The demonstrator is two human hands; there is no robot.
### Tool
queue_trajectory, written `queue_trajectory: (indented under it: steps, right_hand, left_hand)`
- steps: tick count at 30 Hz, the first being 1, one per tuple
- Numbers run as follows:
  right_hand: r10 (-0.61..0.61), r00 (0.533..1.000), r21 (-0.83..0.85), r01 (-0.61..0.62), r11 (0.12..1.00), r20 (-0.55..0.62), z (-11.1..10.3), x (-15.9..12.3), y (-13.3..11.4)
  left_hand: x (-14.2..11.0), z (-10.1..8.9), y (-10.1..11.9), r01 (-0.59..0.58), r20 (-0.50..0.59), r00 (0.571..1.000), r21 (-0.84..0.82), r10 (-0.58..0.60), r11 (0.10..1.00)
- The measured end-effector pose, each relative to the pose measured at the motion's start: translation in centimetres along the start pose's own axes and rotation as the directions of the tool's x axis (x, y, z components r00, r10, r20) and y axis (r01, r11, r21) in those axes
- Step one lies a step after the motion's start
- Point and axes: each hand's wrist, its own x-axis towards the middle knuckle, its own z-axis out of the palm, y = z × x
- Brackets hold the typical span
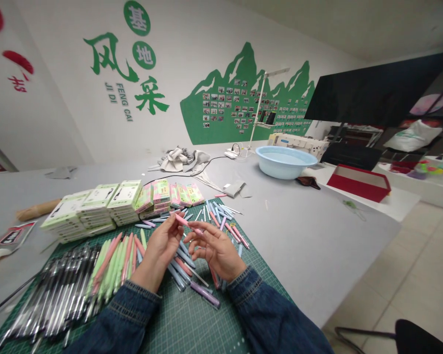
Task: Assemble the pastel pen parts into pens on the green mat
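Note:
My left hand (161,250) and my right hand (216,250) are raised a little above a green cutting mat (192,324). Both pinch one pink pen (186,222) between their fingertips, the left at its far end, the right nearer me. Under the hands lies a loose pile of blue, pink and purple pens (192,275). To the left, green and pink pens (113,260) lie in a row, and beyond them a row of black pens (55,295).
Stacks of pen boxes (96,206) stand behind the mat on the grey table (310,236). Farther back are a light blue basin (286,161), a red tray (358,182), crumpled cloth (180,160), a desk lamp (260,110) and a sewing machine (298,141). The table's edge runs along the right.

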Motion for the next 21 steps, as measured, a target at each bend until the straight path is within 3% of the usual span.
queue_trajectory:
  steps: [7,12,15,18,21]
  right_hand:
    - [-0.080,0.995,0.013,0.081,0.997,-0.058,-0.3,0.2,0.7]
    - [-0.032,0.999,-0.009,0.032,0.999,-0.007,0.1,-0.1,0.4]
    - [-0.034,0.999,-0.022,0.034,0.999,-0.007,0.2,-0.1,0.3]
    - [-0.041,0.999,-0.035,0.040,0.999,-0.007,0.0,-0.1,0.5]
    - [-0.028,0.999,-0.043,0.029,0.999,0.023,-0.1,-0.1,0.7]
  left_hand:
    - [-0.3,0.3,-0.3,-0.001,0.022,1.000,-0.039,0.002,0.999]
    - [-0.8,0.7,0.0,0.065,0.001,0.998,-0.012,-0.065,0.998]
    - [-0.8,0.6,0.2,0.038,0.002,0.999,-0.014,-0.038,0.999]
    - [-0.7,0.4,0.0,0.004,0.035,0.999,-0.015,-0.003,1.000]
    - [-1.2,0.4,-0.1,0.040,0.108,0.993,0.063,-0.047,0.997]
